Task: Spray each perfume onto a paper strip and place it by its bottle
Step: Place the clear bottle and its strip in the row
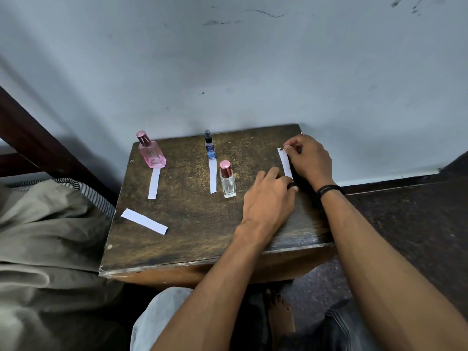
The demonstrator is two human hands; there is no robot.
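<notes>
Three perfume bottles stand on the small dark wooden table (192, 236). The pink bottle (151, 151) is at the back left with a white paper strip (154, 183) in front of it. A slim blue bottle (210, 146) stands at the back middle with its own strip (213, 176). A clear bottle with a rose cap (227, 179) stands to the right of that strip. Near the table's right edge, my right hand (310, 159) pinches the far end of another strip (285, 163), and my left hand (269, 196) pinches its near end.
A loose paper strip (144, 221) lies at the table's front left. Grey bedding (45, 236) presses against the table's left side. A pale wall rises directly behind the table. My knees and a bare foot (279, 315) are below the front edge.
</notes>
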